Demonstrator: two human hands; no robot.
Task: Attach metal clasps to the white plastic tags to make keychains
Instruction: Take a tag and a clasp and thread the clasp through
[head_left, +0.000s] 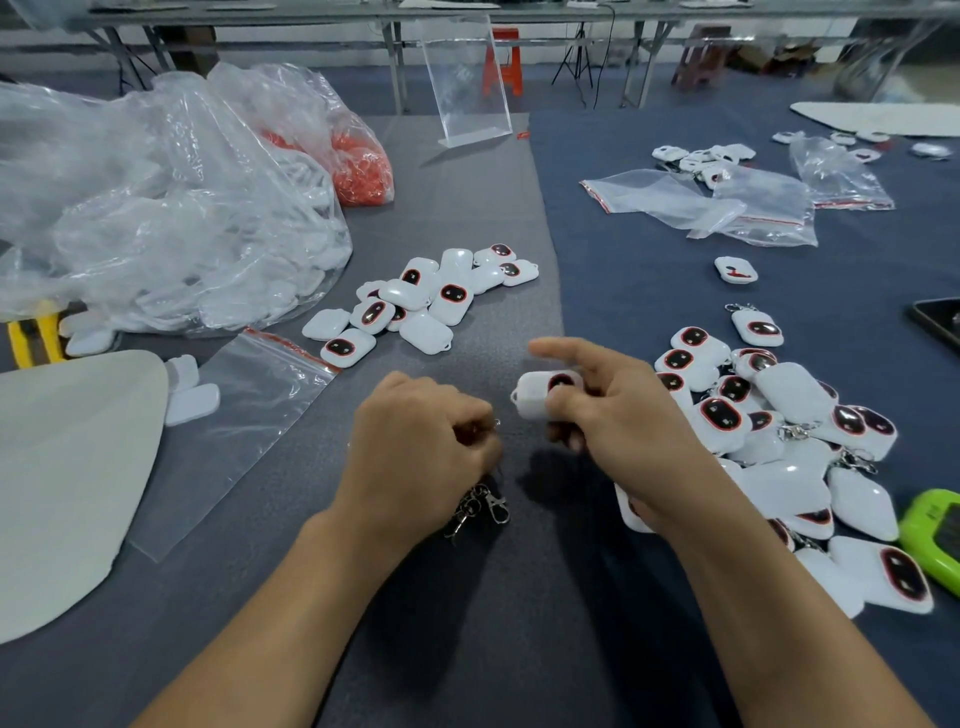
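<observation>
Grey felt is covering the worktable (467, 649), leaving bare room at 6 o'clock for both forearms. Left hand (421, 441) is curling around a bunch of metal clasps (480, 506), apparently pinching one at its fingertips, though blur is hiding that. Right hand (618, 415) is gripping a white tag (537, 400), loop end facing the clasps, index finger sticking out. Finished keychains (779, 431) are lying heaped at 3 o'clock, bare tags (426, 306) at 12 o'clock.

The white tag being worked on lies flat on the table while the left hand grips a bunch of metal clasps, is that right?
Not quite. The head view shows the white tag pinched in the right hand, not lying flat on the table. The left hand does grip a bunch of metal clasps.
</observation>
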